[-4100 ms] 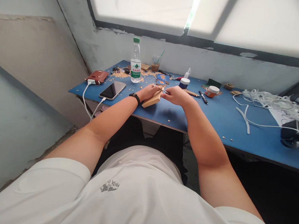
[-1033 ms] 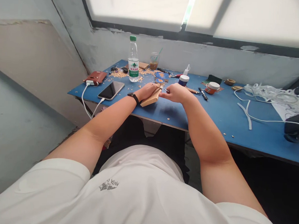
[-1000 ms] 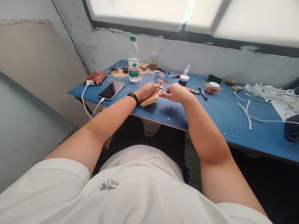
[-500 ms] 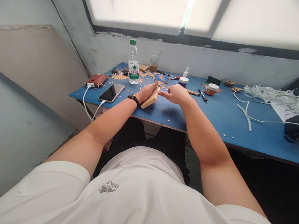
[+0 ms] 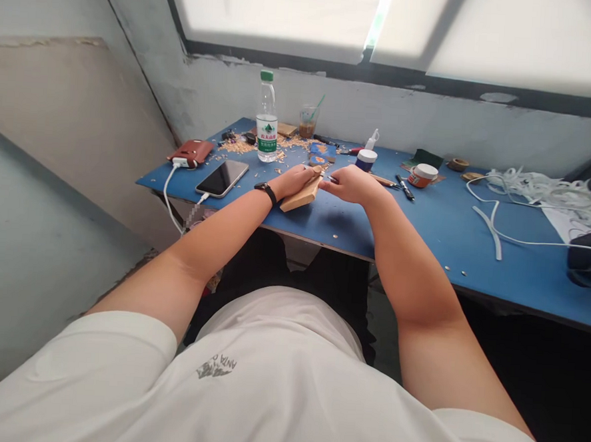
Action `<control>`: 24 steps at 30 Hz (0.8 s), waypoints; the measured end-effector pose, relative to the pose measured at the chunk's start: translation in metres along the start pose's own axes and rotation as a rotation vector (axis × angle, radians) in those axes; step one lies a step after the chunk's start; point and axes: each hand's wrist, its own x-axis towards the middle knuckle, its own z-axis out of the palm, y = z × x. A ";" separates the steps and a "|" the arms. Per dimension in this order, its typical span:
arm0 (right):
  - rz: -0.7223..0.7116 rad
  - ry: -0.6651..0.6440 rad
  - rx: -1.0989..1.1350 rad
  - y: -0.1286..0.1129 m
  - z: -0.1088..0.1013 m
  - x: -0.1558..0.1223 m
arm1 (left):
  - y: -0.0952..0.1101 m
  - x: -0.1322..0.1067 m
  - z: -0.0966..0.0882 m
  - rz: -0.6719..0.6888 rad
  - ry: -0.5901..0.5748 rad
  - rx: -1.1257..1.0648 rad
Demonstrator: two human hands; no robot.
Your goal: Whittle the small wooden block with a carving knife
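Observation:
My left hand (image 5: 295, 179) is closed round the far part of a pale wooden block (image 5: 301, 198), held tilted above the front of the table. Its near end sticks out below the palm. Just to the right, my right hand (image 5: 352, 184) is closed on a carving knife (image 5: 333, 179); only a short glint of metal shows and the fingers hide the rest. The right thumb reaches toward the block's edge; whether it touches cannot be made out. Wood shavings (image 5: 237, 145) lie scattered on the blue table (image 5: 425, 222) beyond my left hand.
A water bottle (image 5: 268, 129), a plugged-in phone (image 5: 222, 178) and a brown leather case (image 5: 193, 153) stand left. Behind are a drink cup (image 5: 308, 123) and a blue-labelled jar (image 5: 366, 160). Rightward lie a marker (image 5: 405, 188), an orange-labelled jar (image 5: 422, 176) and white cables (image 5: 539, 241).
The wooden block has turned slightly, its far end swinging right under my left hand. My right hand has shifted a little to the right, still beside it. The view has tilted slightly.

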 end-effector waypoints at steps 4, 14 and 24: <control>0.015 0.010 0.017 0.001 0.003 0.005 | 0.005 0.000 0.003 -0.018 0.047 0.000; 0.090 0.049 0.025 -0.002 0.004 0.005 | 0.001 0.005 0.002 0.004 0.064 -0.087; -0.024 -0.010 0.184 -0.006 -0.002 -0.009 | -0.008 0.008 0.009 -0.015 -0.025 -0.192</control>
